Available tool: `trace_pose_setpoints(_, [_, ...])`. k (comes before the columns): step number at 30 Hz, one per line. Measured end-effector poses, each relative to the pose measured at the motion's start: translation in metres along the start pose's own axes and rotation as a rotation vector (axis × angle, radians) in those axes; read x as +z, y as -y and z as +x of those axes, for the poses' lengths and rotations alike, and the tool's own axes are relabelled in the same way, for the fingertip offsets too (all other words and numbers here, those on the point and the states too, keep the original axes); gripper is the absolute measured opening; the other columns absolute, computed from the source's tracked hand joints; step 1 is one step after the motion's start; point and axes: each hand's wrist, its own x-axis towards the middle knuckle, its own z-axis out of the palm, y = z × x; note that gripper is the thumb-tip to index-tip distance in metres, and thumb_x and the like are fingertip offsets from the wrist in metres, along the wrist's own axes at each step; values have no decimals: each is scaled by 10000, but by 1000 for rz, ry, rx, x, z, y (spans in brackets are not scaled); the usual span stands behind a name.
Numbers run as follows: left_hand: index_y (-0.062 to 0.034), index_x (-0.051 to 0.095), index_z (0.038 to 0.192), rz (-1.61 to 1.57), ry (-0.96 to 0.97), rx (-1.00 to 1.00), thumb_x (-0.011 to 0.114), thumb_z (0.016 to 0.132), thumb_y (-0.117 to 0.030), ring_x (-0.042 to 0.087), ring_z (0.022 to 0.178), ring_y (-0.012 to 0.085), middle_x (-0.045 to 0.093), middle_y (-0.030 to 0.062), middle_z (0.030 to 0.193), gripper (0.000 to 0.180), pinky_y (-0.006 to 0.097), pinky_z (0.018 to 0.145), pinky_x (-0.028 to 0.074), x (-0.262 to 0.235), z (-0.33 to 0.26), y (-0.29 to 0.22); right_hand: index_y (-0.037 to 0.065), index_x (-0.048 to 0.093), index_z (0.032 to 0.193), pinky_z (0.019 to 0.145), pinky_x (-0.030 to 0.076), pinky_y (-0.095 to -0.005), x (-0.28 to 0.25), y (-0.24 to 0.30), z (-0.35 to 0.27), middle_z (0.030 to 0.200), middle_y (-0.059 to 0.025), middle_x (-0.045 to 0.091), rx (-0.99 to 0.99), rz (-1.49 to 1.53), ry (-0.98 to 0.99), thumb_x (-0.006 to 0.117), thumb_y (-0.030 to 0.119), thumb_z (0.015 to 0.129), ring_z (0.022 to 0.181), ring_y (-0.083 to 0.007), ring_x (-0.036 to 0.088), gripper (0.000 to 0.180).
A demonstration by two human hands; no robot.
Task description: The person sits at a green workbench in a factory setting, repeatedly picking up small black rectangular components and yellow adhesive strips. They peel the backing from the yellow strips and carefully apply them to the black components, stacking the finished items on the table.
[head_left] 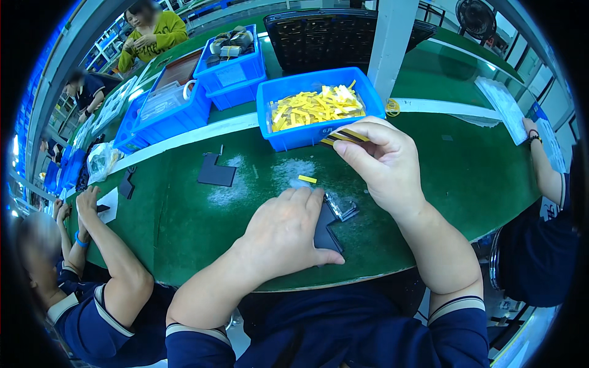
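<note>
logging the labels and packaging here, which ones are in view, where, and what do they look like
Yellow label strips: heaped in the blue bin behind the hands.
Yellow strip: in the right hand grip.
Small yellow label: on the green table.
Clear bag: far left, crumpled.

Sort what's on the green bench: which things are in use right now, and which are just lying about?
In use:
left hand pressing the dark flat part
right hand pinching a yellow strip
blue bin of yellow strips

Lying about:
spare dark part
loose yellow strip
far blue bins
</note>
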Motion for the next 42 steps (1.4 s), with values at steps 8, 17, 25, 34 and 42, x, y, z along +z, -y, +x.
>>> trace_pose_setpoints(8, [29, 502, 1081, -938, -82, -335, 598, 836, -59, 557, 793, 73, 596, 45, 920, 277, 203, 738, 443, 6, 10, 25, 20, 687, 847, 708, 464, -270, 3, 7, -4, 787, -85, 635, -225, -163, -4, 683, 15, 710, 765, -178, 597, 137])
trace_pose_setpoints(17, [-5, 497, 1028, -1451, -277, -249, 533, 898, -88, 591, 820, 77, 658, 81, 897, 159, 225, 747, 458, 13, 12, 20, 6, 680, 819, 745, 455, -316, 4, 5, -5, 773, -99, 642, -225, -229, 36, 676, 18, 692, 796, -213, 599, 128])
trace_pose_setpoints(25, [-17, 489, 1070, -1488, -241, -213, 523, 888, -45, 624, 881, 166, 633, 113, 956, 188, 286, 809, 495, 15, 12, 22, 1, 683, 824, 705, 467, -294, 3, 8, -5, 774, -95, 656, -144, -188, 47, 663, 2, 702, 749, -180, 605, 123])
trace_pose_setpoints(34, [-26, 491, 1051, -1460, -237, -198, 527, 883, -29, 624, 891, 175, 616, 104, 984, 172, 298, 803, 508, 15, 12, 23, 6, 685, 810, 690, 464, -292, 3, 9, -5, 731, -92, 651, -156, -208, 51, 649, -15, 703, 716, -178, 600, 116])
trace_pose_setpoints(42, [-21, 493, 1053, -1439, -245, -215, 526, 883, -30, 628, 880, 176, 617, 103, 976, 173, 301, 794, 513, 14, 12, 23, 14, 686, 821, 784, 436, -286, 2, 8, -5, 742, -70, 649, -165, -212, 75, 647, -24, 702, 726, -150, 595, 131])
